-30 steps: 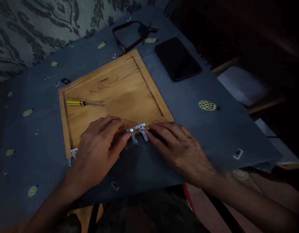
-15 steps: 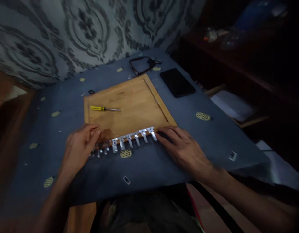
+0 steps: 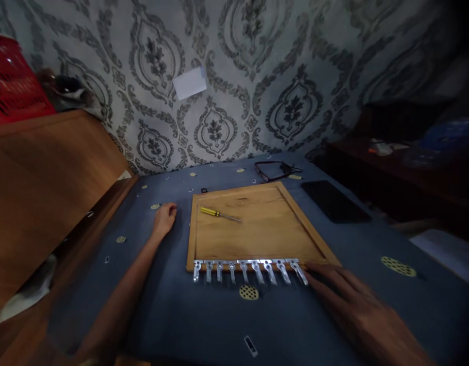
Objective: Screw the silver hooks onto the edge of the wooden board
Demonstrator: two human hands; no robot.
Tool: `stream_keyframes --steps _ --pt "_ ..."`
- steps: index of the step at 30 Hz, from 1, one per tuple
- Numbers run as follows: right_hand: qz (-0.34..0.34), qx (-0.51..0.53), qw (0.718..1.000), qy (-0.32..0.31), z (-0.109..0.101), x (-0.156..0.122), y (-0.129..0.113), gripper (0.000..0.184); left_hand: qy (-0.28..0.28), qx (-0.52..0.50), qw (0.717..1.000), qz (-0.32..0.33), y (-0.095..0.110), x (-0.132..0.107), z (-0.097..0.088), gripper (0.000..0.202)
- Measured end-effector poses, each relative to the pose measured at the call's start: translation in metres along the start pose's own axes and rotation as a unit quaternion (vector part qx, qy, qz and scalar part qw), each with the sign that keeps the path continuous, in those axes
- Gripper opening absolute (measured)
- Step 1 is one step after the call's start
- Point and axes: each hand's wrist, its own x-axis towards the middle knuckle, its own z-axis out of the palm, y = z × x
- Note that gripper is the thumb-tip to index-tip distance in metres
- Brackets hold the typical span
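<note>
A framed wooden board lies on the table, with a yellow-and-black screwdriver on its upper left part. Along the board's front edge runs a silver metal strip with several hook-like tabs hanging off the front. My left hand is on the cloth left of the board, apart from it. Its fingers are curled, and whether anything small is in them is hidden. At the board's front right corner rests my right hand, fingers stretched out and fingertips beside the strip's right end.
Eyeglasses lie behind the board, and a dark tablet-like slab is at its right. The patterned blue tablecloth reaches the wall. A wooden cabinet stands on the left with a red container on top.
My left hand has left the strip's left end and moved out to the cloth beyond the board's left side. My right hand stays at the right corner. The view has tilted up and left.
</note>
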Motion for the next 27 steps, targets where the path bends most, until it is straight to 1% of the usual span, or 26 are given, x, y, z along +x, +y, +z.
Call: stream_keyframes --steps 2,5,8,11,13,15,20,23,27 --pt "-0.033 -0.014 0.999 -0.041 0.002 -0.004 0.005 0.040 0.013 0.000 1.000 -0.010 -0.002 0.027 0.007 0.038" --pt "-0.024 -0.013 0.998 -0.054 0.009 -0.011 0.012 0.041 0.037 -0.003 0.999 -0.023 0.000 0.068 0.017 0.040" --pt "-0.008 -0.004 0.999 -0.047 0.016 -0.017 0.014 0.041 0.052 -0.008 0.998 -0.028 0.004 0.102 0.026 0.039" --pt "0.013 -0.006 0.999 -0.031 0.020 -0.022 0.013 0.042 0.057 -0.011 0.998 -0.023 0.006 0.123 0.034 0.039" --pt "0.021 -0.005 0.999 -0.031 0.023 -0.027 0.013 0.042 0.055 -0.010 0.998 -0.020 0.003 0.131 0.037 0.038" --pt "0.033 -0.002 0.998 -0.044 0.026 -0.032 0.014 0.042 0.052 -0.007 0.998 -0.020 -0.002 0.136 0.039 0.038" --pt "0.042 0.015 0.997 -0.060 0.033 -0.043 0.019 0.043 0.046 0.005 0.999 -0.019 -0.017 0.143 0.035 0.039" --pt "0.050 0.021 0.996 -0.070 0.034 -0.045 0.020 0.042 0.044 0.007 0.999 0.010 -0.019 0.142 0.033 0.039" --pt "0.040 0.012 0.997 -0.069 0.031 -0.043 0.018 0.043 0.038 0.004 0.997 0.070 -0.014 0.136 0.039 0.038"
